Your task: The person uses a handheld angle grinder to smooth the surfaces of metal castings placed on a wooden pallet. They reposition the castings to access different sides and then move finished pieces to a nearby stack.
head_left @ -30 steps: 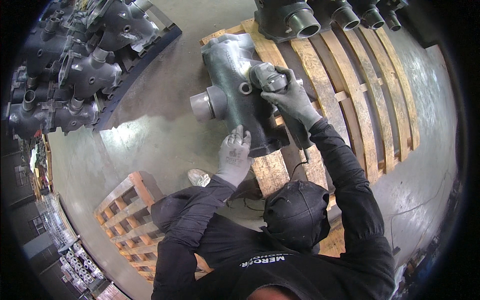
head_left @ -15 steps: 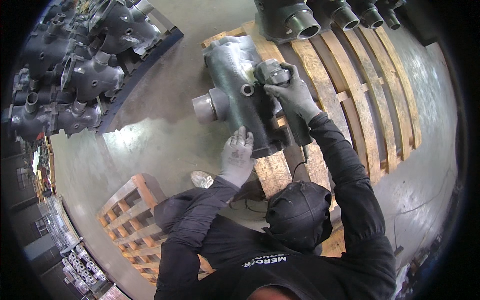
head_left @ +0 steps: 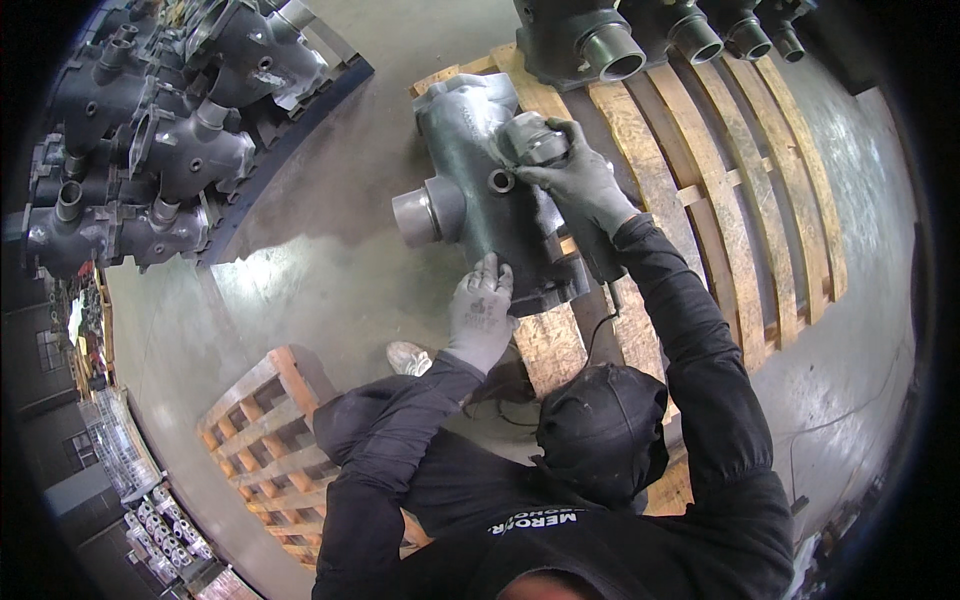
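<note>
A dark grey cast-metal housing [head_left: 485, 215] lies on the wooden pallet in front of me. It has a bare-metal pipe stub [head_left: 413, 218] on its left side and a small round port [head_left: 501, 181] on top. In my right hand [head_left: 585, 180] is an angle grinder [head_left: 535, 140], its head against the housing's upper surface just beyond the port. The grinder's body runs back under my wrist, and its disc is hidden. My left hand [head_left: 482, 312], also in a grey glove, lies with fingers stretched out on the housing's near end.
The pallet [head_left: 715, 215] extends to the right, with several similar housings [head_left: 590, 45] along its far edge. More castings [head_left: 190, 150] are stacked at the far left. A second wooden pallet [head_left: 265, 420] stands at the near left. A thin black cable [head_left: 600, 335] trails from the grinder.
The grinder head has shifted slightly left and away from me over the housing, with my right hand. My left hand stays on the near end. The whole view has moved a little.
</note>
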A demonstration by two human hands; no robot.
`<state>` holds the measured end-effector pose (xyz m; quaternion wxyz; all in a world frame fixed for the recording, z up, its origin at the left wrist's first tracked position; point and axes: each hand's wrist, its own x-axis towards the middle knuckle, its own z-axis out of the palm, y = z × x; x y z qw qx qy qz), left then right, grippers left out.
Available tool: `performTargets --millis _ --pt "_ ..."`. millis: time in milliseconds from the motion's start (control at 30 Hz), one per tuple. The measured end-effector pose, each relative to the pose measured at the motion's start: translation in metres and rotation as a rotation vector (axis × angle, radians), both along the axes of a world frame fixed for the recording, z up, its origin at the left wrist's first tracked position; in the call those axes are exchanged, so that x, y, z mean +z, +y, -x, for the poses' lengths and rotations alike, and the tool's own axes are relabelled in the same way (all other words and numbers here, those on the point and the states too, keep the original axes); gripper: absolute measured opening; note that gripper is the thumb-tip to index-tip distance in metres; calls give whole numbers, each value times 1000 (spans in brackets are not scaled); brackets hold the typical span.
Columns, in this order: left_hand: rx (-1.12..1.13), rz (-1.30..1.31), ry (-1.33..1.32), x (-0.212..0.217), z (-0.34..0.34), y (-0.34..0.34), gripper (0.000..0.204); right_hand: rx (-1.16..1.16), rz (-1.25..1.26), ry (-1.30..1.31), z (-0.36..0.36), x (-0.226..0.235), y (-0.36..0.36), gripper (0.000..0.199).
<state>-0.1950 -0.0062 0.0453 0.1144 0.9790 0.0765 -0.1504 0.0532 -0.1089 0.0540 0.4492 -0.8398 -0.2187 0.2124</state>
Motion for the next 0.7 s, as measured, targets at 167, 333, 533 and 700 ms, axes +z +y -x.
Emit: performTargets --millis 167,333,533,700 --pt "1 24 -27 -1 1 0 87 28 -53 -9 -1 -4 7 97" --pt "11 44 -31 -2 2 1 88 -132 70 83 -15 -9 3 97" --pt "-13 -15 1 -4 0 0 89 43 -28 25 -13 -25 5 100" --pt "-14 7 -46 -3 2 2 88 -164 64 118 -32 -23 0 106"
